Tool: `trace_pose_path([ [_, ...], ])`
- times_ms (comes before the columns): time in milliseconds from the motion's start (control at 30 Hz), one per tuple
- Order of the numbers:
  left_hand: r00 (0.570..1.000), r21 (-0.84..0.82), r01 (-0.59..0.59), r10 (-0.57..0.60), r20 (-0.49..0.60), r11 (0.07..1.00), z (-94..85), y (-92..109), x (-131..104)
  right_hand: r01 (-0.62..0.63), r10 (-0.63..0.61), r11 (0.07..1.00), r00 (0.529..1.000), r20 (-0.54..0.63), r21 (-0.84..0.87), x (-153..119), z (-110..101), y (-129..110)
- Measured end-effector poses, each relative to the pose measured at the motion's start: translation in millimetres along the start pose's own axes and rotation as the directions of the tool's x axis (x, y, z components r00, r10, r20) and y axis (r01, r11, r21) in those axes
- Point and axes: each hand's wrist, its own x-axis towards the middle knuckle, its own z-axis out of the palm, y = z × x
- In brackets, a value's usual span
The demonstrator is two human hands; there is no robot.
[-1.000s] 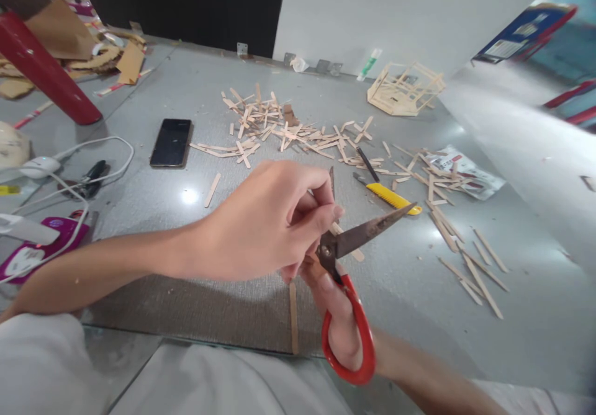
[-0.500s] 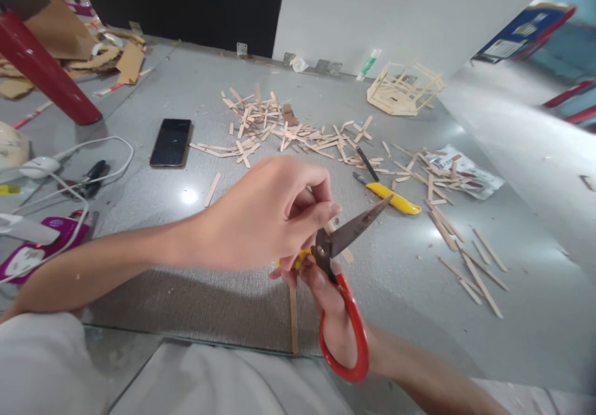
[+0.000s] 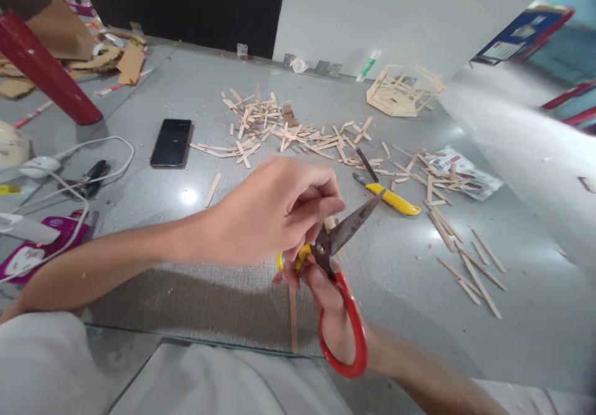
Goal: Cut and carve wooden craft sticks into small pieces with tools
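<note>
My right hand (image 3: 328, 300) grips a pair of scissors (image 3: 351, 226), its dark blades pointing up and right. One red handle loop (image 3: 358, 340) hangs around the thumb side of that hand; a yellow part shows among the fingers. My left hand (image 3: 288, 213) is closed just above, thumb and forefinger pinched close to the scissors' pivot. What lies between its fingertips is too small or hidden to name. A pale wooden strip (image 3: 329, 223) shows partly behind the blades; I cannot tell whether it is held. Below the hands a wooden stick (image 3: 293, 322) reaches toward the table's front edge.
Many wooden sticks (image 3: 298, 134) lie heaped mid-table, more (image 3: 479, 278) at right. Beyond the blades lies a yellow cutter (image 3: 395, 200). A stick frame model (image 3: 403, 95) stands at the back right. At left are a phone (image 3: 171, 142), a white cable (image 3: 112, 138) and a red cylinder (image 3: 51, 71).
The scissors' blades have shifted slightly left and up, with the red loop a little higher. My left thumb and forefinger have moved slightly right.
</note>
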Motion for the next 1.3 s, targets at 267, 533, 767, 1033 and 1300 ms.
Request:
trace_pose_path([
  [267, 1.0, 0.015, 0.009, -0.009, 0.026, 1.0, -1.7, 0.0, 2.1, 0.035, -0.034, 0.998, 0.999, -0.011, 0.055, 0.3, 3.4, -0.8],
  [533, 1.0, -0.006, 0.025, -0.025, 0.017, 1.0, 0.1, -0.2, 1.3, 0.023, -0.023, 0.996, 1.0, -0.002, 0.089, -3.2, 3.7, 3.8],
  [767, 1.0, -0.011, 0.031, -0.031, 0.005, 0.999, 2.7, 0.4, 0.5, -0.009, 0.009, 0.998, 1.0, -0.006, 0.062, -4.6, 3.1, 6.0],
  [1033, 0.997, -0.151, 0.078, -0.075, 0.027, 0.985, 2.9, 0.2, -1.9, 0.022, -0.024, 0.999, 0.998, 0.053, 0.04, -9.9, -4.8, 10.1],
  [1300, 0.991, -0.247, 0.131, -0.131, 0.019, 0.96, 10.0, 6.8, -5.2, 0.096, -0.096, 0.995, 0.995, -0.03, -0.01, -10.3, -6.3, 16.8],
])
